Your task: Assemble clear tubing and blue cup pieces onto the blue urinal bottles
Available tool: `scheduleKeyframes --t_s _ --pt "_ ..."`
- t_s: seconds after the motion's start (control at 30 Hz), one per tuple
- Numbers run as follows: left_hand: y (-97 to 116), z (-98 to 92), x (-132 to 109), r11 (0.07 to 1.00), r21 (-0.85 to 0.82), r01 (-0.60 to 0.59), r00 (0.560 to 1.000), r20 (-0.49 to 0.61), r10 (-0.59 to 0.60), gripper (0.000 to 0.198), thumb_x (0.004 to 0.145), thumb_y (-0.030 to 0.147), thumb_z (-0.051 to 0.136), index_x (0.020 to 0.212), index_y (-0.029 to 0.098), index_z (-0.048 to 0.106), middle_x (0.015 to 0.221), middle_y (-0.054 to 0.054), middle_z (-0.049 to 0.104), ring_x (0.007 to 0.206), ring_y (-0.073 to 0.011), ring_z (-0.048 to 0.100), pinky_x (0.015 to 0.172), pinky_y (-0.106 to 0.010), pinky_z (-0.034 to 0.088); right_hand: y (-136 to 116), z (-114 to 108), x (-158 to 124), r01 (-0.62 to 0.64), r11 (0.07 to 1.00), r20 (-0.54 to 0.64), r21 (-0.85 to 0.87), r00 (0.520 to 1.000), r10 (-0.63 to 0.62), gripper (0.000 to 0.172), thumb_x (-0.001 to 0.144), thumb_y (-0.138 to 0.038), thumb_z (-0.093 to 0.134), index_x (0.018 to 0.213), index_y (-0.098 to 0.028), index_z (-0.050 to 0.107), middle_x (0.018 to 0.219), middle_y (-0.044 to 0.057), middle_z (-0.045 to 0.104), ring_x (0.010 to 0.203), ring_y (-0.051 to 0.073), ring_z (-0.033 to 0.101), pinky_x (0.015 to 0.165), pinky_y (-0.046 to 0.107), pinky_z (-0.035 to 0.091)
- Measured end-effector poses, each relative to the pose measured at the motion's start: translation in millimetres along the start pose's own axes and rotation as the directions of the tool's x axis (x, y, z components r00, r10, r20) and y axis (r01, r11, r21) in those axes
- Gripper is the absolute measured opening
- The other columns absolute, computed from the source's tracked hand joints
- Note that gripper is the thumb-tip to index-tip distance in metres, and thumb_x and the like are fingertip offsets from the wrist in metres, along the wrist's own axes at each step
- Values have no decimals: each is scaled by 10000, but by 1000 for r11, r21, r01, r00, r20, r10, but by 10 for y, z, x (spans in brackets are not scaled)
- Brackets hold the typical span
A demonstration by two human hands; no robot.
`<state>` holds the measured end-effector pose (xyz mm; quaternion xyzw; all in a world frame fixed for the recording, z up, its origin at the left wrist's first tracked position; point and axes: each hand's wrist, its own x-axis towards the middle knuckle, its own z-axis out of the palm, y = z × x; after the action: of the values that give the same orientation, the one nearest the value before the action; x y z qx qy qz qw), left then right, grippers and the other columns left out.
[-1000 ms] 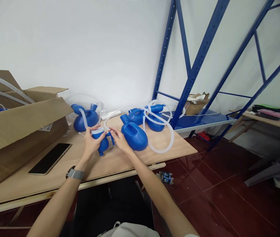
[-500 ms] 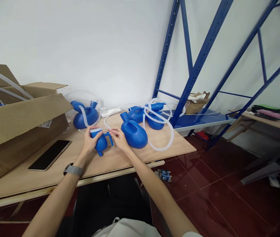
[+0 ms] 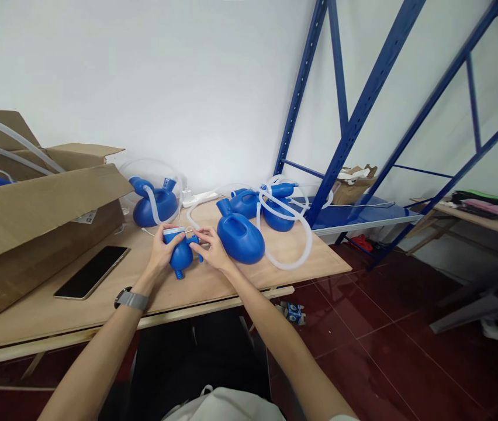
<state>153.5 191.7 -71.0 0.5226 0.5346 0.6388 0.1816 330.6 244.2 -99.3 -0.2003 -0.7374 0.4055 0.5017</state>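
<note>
My left hand (image 3: 162, 247) is closed around a small blue plastic urinal funnel (image 3: 181, 258), which has a white rim at its top and a short spout pointing down towards me. At its right side, the thumb and fingers of my right hand (image 3: 212, 248) pinch the blue handle (image 3: 200, 257), partly covering it. Just right of that hand lies a blue urinal bottle (image 3: 249, 241) with a hollow grip and an angled neck. A thin white cord loops behind my fingers.
An open cardboard box (image 3: 47, 216) with tubes stands left, beside a black phone (image 3: 92, 272). Another blue bottle (image 3: 156, 209) and a power strip (image 3: 200, 199) sit at the back. More bottles with a coiled clear hose (image 3: 309, 242) lie right, near a blue rack (image 3: 341, 134).
The fingers of my right hand have closed more over the funnel's handle, with the thumb now lying on it. The whole view has shifted slightly.
</note>
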Motion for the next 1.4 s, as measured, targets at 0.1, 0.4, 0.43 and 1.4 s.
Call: scheduleKeyframes --t_s 0.1,0.4,0.43,1.4 --pt "-9 13 -2 1000 8 -15 1000 -5 15 410 734 541 780 948 247 590 934 -35 671 959 -258 679 927 -395 560 3 5 3 29 999 -33 -33 999 -30 492 914 -478 724 1324 -209 761 1250 112 605 1182 230 643 1013 344 568" --pt "-25 18 -5 998 43 -44 999 10 44 443 729 563 770 982 248 588 997 -49 679 996 -264 684 956 -402 550 -112 16 -30 21 996 -94 -87 995 -29 502 905 -395 732 1370 -208 710 1208 114 755 1099 250 714 1067 400 539" --pt "-27 17 -3 998 47 -48 999 9 48 440 732 563 768 981 249 588 993 -48 679 992 -264 683 958 -405 549 -122 19 -31 17 997 -101 -76 995 -25 464 897 -399 739 1317 -202 736 1202 116 762 1088 252 719 1051 401 548" --pt "-52 41 -1 996 58 -65 997 -45 67 421 728 524 812 960 230 621 948 -33 691 907 -230 657 863 -349 519 68 84 113 -265 842 -76 470 938 338 573 527 -291 979 1061 -161 818 1176 130 806 1186 310 741 1183 493 492"
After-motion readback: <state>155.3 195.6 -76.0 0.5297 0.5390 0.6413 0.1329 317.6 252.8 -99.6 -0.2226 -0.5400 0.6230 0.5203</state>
